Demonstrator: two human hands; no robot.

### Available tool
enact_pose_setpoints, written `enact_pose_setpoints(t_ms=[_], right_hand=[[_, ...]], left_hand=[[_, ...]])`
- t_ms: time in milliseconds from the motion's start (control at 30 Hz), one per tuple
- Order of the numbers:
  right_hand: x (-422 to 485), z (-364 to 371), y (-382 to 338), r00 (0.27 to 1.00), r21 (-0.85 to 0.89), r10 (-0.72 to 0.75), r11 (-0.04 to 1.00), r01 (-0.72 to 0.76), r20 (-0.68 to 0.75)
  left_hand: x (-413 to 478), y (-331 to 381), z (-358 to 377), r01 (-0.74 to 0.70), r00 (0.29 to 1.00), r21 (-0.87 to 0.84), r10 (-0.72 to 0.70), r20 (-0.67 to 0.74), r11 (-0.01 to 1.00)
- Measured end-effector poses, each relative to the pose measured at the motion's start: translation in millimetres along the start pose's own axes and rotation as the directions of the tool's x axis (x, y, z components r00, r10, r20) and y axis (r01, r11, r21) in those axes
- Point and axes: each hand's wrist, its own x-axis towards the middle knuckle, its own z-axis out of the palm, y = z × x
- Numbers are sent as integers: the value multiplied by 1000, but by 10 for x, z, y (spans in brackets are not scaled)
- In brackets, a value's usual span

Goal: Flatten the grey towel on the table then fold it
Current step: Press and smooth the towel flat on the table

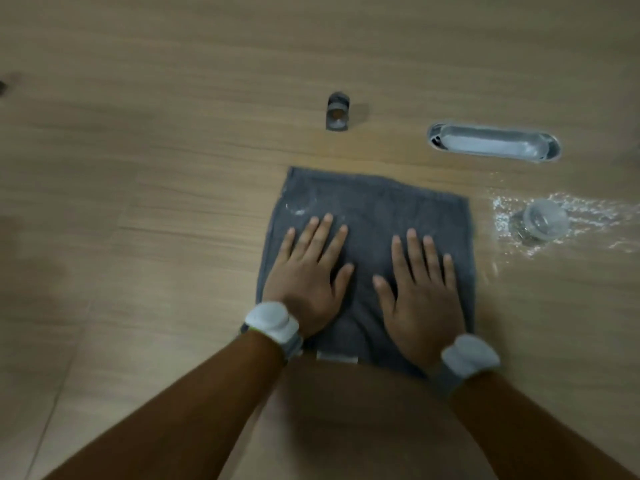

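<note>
The grey towel (374,206) lies spread as a rough square on the wooden table (173,202), straight in front of me. Both my hands rest palm down on its near half, fingers apart and pointing away from me. My left hand (310,271) presses the left side, and my right hand (420,292) presses the right side, with a small gap between the thumbs. Neither hand grips the cloth. A white label (337,357) shows at the towel's near edge. Each wrist carries a pale band.
A small grey cylindrical object (337,111) stands beyond the towel. A long grey oval slot (493,143) is set into the table at the back right. A clear plastic bottle (543,221) lies on crinkled clear wrap right of the towel.
</note>
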Motion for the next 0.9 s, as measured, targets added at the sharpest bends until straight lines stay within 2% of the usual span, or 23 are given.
enact_pose_setpoints(t_ms=[133, 300, 433, 533, 700, 800, 900], right_hand=[[-73, 49, -240, 1000, -4, -19, 1000, 19, -3], [808, -3, -404, 991, -11, -133, 991, 133, -16], [1652, -38, -504, 998, 58, -68, 996, 68, 11], [1884, -31, -496, 999, 63, -20, 998, 18, 28], [1370, -11, -604, 999, 47, -17, 999, 19, -43], [845, 45, -785, 998, 36, -56, 998, 57, -35], [566, 97, -981, 998, 29, -68, 997, 68, -15]], left_hand=[[-149, -275, 12, -33, 999, 30, 32, 32, 999], [450, -767, -92, 25, 999, 65, -23, -38, 998], [1157, -1021, -227, 104, 992, 51, -101, -72, 993], [1355, -1003, -249, 109, 992, 47, -105, -75, 993], [979, -922, -235, 120, 991, 18, -118, -61, 993], [562, -895, -224, 126, 991, 15, -125, -54, 992], [274, -1004, -212, 77, 997, 41, -78, 10, 996]])
